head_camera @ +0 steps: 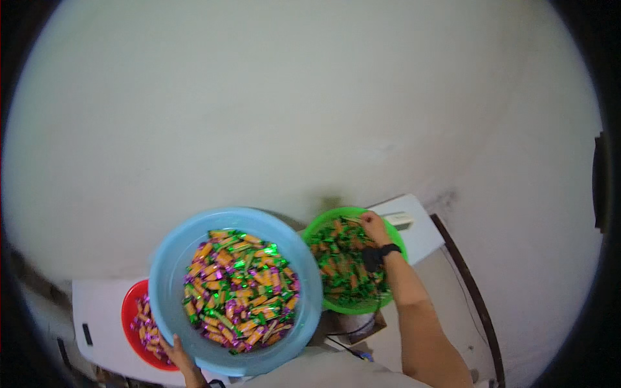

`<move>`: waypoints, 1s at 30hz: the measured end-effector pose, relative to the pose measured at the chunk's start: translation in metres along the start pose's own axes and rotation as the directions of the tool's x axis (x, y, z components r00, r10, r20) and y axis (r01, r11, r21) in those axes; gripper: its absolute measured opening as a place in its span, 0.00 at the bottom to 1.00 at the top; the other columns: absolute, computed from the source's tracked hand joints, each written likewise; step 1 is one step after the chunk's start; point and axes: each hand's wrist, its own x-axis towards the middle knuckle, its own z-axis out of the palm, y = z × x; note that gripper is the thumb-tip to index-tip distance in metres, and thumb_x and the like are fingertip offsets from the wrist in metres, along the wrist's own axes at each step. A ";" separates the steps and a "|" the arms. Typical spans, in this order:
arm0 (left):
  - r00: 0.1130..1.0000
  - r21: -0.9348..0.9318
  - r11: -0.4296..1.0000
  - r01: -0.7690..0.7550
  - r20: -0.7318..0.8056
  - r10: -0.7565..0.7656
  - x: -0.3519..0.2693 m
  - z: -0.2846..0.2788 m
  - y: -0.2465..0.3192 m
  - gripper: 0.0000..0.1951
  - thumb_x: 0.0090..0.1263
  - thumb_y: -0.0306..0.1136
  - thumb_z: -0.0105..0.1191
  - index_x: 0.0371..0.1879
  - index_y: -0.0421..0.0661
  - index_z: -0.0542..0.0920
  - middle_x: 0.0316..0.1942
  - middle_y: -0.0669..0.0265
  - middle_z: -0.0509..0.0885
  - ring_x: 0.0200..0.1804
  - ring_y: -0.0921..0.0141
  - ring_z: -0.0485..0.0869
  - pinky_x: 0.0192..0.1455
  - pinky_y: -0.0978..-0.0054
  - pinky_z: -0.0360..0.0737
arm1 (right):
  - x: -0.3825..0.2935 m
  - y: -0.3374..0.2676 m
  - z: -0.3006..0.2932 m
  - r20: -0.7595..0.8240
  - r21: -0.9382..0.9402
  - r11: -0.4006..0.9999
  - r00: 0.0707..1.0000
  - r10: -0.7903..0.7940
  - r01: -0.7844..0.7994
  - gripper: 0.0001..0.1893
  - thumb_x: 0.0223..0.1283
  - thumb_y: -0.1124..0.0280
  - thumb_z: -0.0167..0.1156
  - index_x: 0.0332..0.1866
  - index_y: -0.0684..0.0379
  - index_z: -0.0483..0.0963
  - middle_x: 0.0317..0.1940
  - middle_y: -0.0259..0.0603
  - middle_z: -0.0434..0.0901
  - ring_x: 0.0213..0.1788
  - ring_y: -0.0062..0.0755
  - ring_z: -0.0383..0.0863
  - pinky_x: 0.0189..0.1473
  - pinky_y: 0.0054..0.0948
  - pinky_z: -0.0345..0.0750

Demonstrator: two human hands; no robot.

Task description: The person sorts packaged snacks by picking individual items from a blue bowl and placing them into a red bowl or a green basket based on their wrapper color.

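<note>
A large light-blue plastic basin (pixel 165 271) stands before me, with a heap of wrapped candies (pixel 242 291) in orange, purple and green foil. My left hand (pixel 182 361) is at its lower-left rim, thumb on the rim and fingers on the outer side, beside a red bowl (pixel 127 315). That bowl contains purple-and-orange wrapped candies (pixel 145 330) and is partly hidden by the basin. Over the far right side of a green plastic basin (pixel 335 213) is my right hand (pixel 374 228), fingers curled beside a light wrapper. Green-and-orange wrapped candies (pixel 339 262) fill this basin.
A white table (pixel 102 310) carries the containers, with a dark strip (pixel 87 334) at left. A pale box-like object (pixel 400 220) lies behind the green basin on a white surface (pixel 427 237). Below are a cardboard box (pixel 373 330) and dark cables (pixel 342 343). A pale wall (pixel 291 106) rises behind.
</note>
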 end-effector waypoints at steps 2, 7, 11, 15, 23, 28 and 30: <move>0.997 0.016 0.997 -0.076 -0.011 0.076 0.002 -0.004 -0.009 0.27 0.64 0.26 0.47 0.63 0.42 0.59 0.58 0.56 0.67 0.54 0.62 0.70 0.57 0.68 0.66 | -0.001 -0.039 0.000 0.023 -0.160 0.981 0.994 -0.105 0.108 0.11 0.47 0.72 0.61 0.38 0.61 0.75 0.36 0.46 0.76 0.42 0.42 0.76 0.45 0.34 0.73; 0.996 -0.015 0.996 -0.092 -0.013 0.091 -0.001 -0.005 -0.009 0.27 0.64 0.26 0.47 0.63 0.43 0.59 0.57 0.58 0.68 0.53 0.64 0.70 0.57 0.69 0.67 | -0.007 -0.155 0.008 0.198 0.239 0.891 0.879 -0.434 0.386 0.12 0.48 0.72 0.58 0.40 0.60 0.75 0.39 0.47 0.75 0.46 0.44 0.74 0.48 0.37 0.71; 0.995 -0.059 0.993 -0.100 0.007 0.100 -0.002 -0.006 -0.011 0.27 0.64 0.27 0.48 0.63 0.43 0.59 0.58 0.59 0.67 0.54 0.64 0.70 0.57 0.69 0.67 | -0.033 -0.245 0.051 0.528 0.477 0.726 0.498 -0.688 0.496 0.13 0.49 0.71 0.56 0.42 0.59 0.74 0.42 0.47 0.75 0.44 0.47 0.74 0.48 0.40 0.71; 0.996 -0.033 0.995 -0.093 -0.013 0.093 -0.006 -0.001 -0.006 0.28 0.64 0.28 0.50 0.64 0.43 0.57 0.59 0.58 0.66 0.55 0.64 0.69 0.58 0.68 0.67 | -0.058 -0.287 0.112 0.640 0.276 0.584 0.308 -0.704 0.763 0.12 0.50 0.72 0.55 0.42 0.56 0.75 0.39 0.45 0.75 0.43 0.46 0.75 0.44 0.40 0.73; 0.987 0.244 0.960 -0.133 -0.058 0.152 0.007 -0.015 -0.030 0.27 0.64 0.28 0.49 0.63 0.41 0.60 0.58 0.55 0.67 0.56 0.61 0.68 0.59 0.67 0.65 | -0.088 -0.275 0.174 0.522 0.201 0.338 0.192 -0.831 0.919 0.10 0.51 0.70 0.51 0.38 0.59 0.75 0.34 0.47 0.77 0.38 0.42 0.79 0.36 0.39 0.78; 0.990 0.171 0.981 -0.095 -0.083 0.111 0.004 -0.003 -0.011 0.26 0.66 0.32 0.47 0.63 0.42 0.60 0.59 0.54 0.67 0.54 0.60 0.70 0.55 0.68 0.69 | -0.074 -0.285 0.158 0.451 0.208 0.541 0.411 -0.792 0.815 0.07 0.52 0.72 0.53 0.36 0.61 0.71 0.33 0.47 0.74 0.36 0.44 0.77 0.36 0.38 0.75; 0.996 0.107 0.992 -0.065 -0.055 0.072 0.017 -0.015 -0.035 0.26 0.66 0.34 0.48 0.63 0.42 0.60 0.58 0.54 0.67 0.53 0.60 0.70 0.55 0.67 0.69 | -0.062 -0.286 0.131 0.413 0.203 0.572 0.460 -0.786 0.795 0.08 0.50 0.72 0.55 0.37 0.60 0.70 0.32 0.45 0.73 0.36 0.45 0.75 0.37 0.36 0.75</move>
